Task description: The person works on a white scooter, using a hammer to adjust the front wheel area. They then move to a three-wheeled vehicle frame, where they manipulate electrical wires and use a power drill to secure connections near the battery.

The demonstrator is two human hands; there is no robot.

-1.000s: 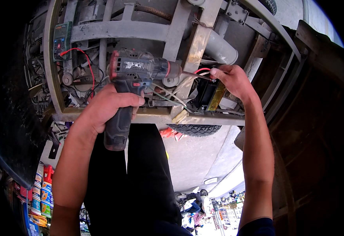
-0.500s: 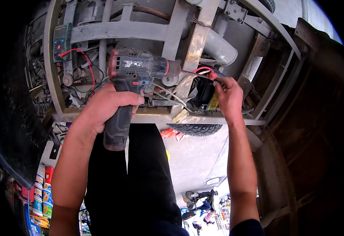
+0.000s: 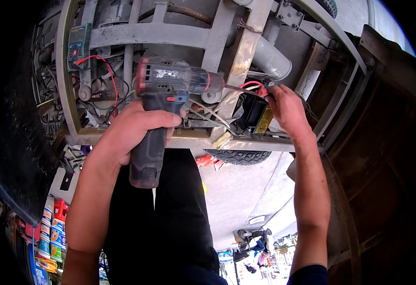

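Observation:
My left hand [image 3: 134, 126] is wrapped round the grip of a dark cordless drill [image 3: 163, 102] with red trim, held level over a metal frame. From its chuck a long thin driver bit [image 3: 239, 89] points right, its tip reaching the red cable end [image 3: 262, 90] at the top of a black battery [image 3: 254, 114] with a yellow label. My right hand [image 3: 286, 107] is closed there, thumb and fingers pinching at the red cable end beside the bit's tip. The fingers hide the fastener, if there is one.
The metal frame [image 3: 160, 38] surrounds the battery, with loose wires [image 3: 210, 114] beneath the drill. A green multimeter [image 3: 78, 47] with red and black leads rests at the frame's left. A tyre [image 3: 241, 156] lies below the near rail; bottles [image 3: 56, 232] stand at lower left.
The view has shifted slightly, so the frame and both hands sit a little further right. Drill, bit and right hand keep the same places at the battery.

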